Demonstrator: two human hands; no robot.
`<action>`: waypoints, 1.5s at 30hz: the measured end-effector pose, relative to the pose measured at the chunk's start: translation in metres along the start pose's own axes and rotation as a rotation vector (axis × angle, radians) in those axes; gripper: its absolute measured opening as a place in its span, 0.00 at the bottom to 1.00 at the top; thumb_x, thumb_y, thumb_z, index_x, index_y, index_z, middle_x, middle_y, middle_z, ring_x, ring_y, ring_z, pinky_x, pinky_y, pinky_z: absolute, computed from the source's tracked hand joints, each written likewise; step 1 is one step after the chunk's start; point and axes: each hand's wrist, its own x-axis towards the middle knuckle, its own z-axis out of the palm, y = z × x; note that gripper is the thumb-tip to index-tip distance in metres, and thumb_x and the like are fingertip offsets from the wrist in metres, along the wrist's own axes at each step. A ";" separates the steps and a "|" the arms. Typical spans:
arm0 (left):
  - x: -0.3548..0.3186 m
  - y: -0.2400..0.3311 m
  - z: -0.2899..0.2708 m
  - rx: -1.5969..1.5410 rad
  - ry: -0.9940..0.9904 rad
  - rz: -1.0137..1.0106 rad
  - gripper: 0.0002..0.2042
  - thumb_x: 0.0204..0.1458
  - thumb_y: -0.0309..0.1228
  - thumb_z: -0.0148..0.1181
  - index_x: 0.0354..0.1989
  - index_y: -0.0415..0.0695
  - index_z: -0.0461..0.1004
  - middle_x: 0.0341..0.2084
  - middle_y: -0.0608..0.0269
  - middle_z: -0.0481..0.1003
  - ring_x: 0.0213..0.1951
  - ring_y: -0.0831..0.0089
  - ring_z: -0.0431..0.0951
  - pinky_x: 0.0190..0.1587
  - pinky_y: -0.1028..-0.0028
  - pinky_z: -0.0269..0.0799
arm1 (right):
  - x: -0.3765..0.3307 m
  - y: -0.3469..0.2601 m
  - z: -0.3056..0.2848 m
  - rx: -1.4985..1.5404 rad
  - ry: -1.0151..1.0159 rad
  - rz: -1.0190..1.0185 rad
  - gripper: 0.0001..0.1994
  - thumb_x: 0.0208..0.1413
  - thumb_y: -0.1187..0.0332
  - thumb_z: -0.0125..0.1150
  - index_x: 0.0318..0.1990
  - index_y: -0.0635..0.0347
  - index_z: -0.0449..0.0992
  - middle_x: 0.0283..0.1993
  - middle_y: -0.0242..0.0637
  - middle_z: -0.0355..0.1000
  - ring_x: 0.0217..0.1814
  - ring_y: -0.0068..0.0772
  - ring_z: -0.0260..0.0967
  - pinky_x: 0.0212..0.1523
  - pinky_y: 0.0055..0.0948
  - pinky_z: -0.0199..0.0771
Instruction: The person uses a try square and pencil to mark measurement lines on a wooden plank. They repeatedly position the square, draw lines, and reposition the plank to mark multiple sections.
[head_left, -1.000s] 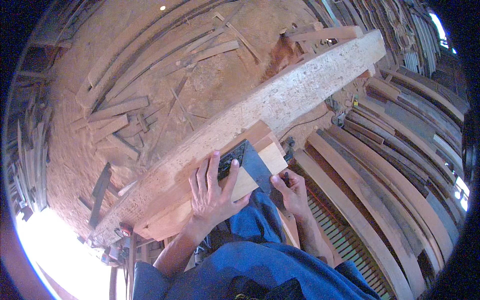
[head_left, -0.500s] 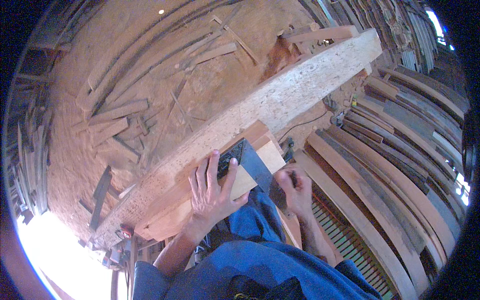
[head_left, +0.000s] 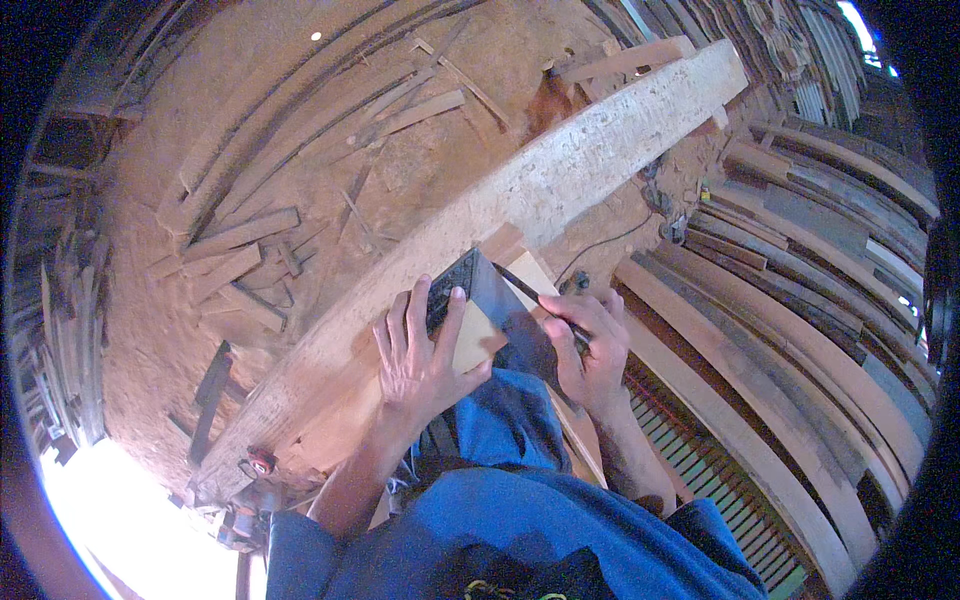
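Observation:
A try square with a black patterned stock [head_left: 455, 286] and a wide grey blade [head_left: 512, 312] lies across a pale board [head_left: 474, 340]. My left hand [head_left: 415, 345] holds the stock against the board, its fingers spread over both and its thumb by the board's near edge. In my right hand [head_left: 592, 345] is a dark pencil [head_left: 522, 284], pinched between thumb and fingers. The pencil slants up and left, its tip at the blade's right edge near the far end of the board. My right hand hides the pencil's back end and part of the blade.
Under the board runs a long thick timber beam [head_left: 560, 190], slanting from lower left to upper right. A red tape measure [head_left: 261, 461] sits at its lower-left end. Long planks [head_left: 730, 370] are stacked at right. Offcuts [head_left: 240, 230] lie on the dusty ground [head_left: 400, 190].
My right hand has risen slightly and turned, and the pencil now shows, laid along the blade's edge. My left hand stays on the try square. The whole view has shifted a little.

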 end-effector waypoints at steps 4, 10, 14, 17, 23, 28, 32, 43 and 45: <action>-0.001 0.001 0.001 0.011 0.014 0.005 0.48 0.31 0.48 0.78 0.67 0.48 0.67 0.67 0.42 0.56 0.61 0.42 0.62 0.58 0.42 0.61 | -0.026 0.001 -0.024 -0.088 0.015 -0.063 0.03 0.57 0.69 0.65 0.36 0.56 0.81 0.33 0.36 0.78 0.35 0.43 0.68 0.47 0.40 0.65; -0.001 0.001 0.001 -0.007 0.034 0.027 0.48 0.32 0.48 0.78 0.67 0.47 0.65 0.66 0.41 0.55 0.62 0.43 0.60 0.61 0.43 0.58 | -0.050 0.023 -0.040 -0.037 0.013 0.124 0.09 0.66 0.69 0.52 0.36 0.61 0.78 0.28 0.39 0.71 0.38 0.41 0.67 0.44 0.40 0.68; -0.007 0.006 0.002 0.031 0.053 0.015 0.49 0.34 0.49 0.77 0.68 0.48 0.63 0.66 0.41 0.54 0.63 0.42 0.59 0.62 0.42 0.56 | -0.058 0.036 -0.005 -0.035 -0.158 0.263 0.11 0.67 0.65 0.55 0.39 0.65 0.78 0.30 0.44 0.73 0.38 0.42 0.71 0.40 0.38 0.71; -0.029 0.007 0.003 0.072 0.110 -0.008 0.47 0.36 0.47 0.77 0.69 0.48 0.62 0.64 0.42 0.56 0.63 0.43 0.59 0.63 0.41 0.56 | -0.068 0.039 0.010 0.109 -0.322 0.490 0.16 0.67 0.60 0.57 0.46 0.68 0.78 0.38 0.52 0.79 0.38 0.49 0.78 0.41 0.41 0.74; -0.072 -0.010 -0.003 0.222 -0.061 -0.092 0.43 0.38 0.36 0.77 0.67 0.48 0.63 0.57 0.45 0.61 0.58 0.45 0.64 0.63 0.48 0.62 | -0.074 0.047 0.003 0.068 -0.041 0.569 0.14 0.68 0.61 0.55 0.41 0.66 0.77 0.30 0.45 0.76 0.31 0.41 0.74 0.35 0.36 0.71; -0.075 -0.007 -0.036 0.021 -0.159 -0.133 0.39 0.40 0.32 0.73 0.65 0.46 0.65 0.58 0.46 0.65 0.59 0.47 0.69 0.58 0.53 0.71 | -0.067 0.041 -0.011 0.253 0.217 0.441 0.14 0.70 0.61 0.54 0.37 0.64 0.75 0.25 0.32 0.70 0.30 0.24 0.65 0.31 0.32 0.66; -0.072 0.001 -0.055 -0.076 -0.359 -0.293 0.34 0.43 0.33 0.69 0.63 0.46 0.67 0.60 0.49 0.68 0.60 0.50 0.72 0.53 0.53 0.76 | -0.066 0.026 -0.019 0.209 0.125 0.418 0.14 0.69 0.60 0.56 0.40 0.64 0.77 0.29 0.36 0.75 0.31 0.24 0.70 0.33 0.30 0.69; -0.065 0.019 -0.037 0.010 0.283 -0.104 0.38 0.39 0.38 0.77 0.62 0.46 0.68 0.61 0.48 0.64 0.62 0.47 0.64 0.63 0.47 0.60 | -0.064 0.015 -0.005 0.127 -0.209 0.323 0.12 0.66 0.65 0.58 0.36 0.65 0.77 0.21 0.39 0.71 0.22 0.28 0.69 0.26 0.32 0.66; -0.047 0.021 -0.031 0.010 0.334 -0.073 0.41 0.38 0.38 0.78 0.64 0.47 0.67 0.63 0.47 0.62 0.61 0.46 0.65 0.63 0.47 0.61 | -0.062 0.016 -0.015 0.077 -0.271 0.365 0.14 0.66 0.61 0.58 0.41 0.66 0.79 0.30 0.48 0.77 0.33 0.44 0.76 0.35 0.38 0.73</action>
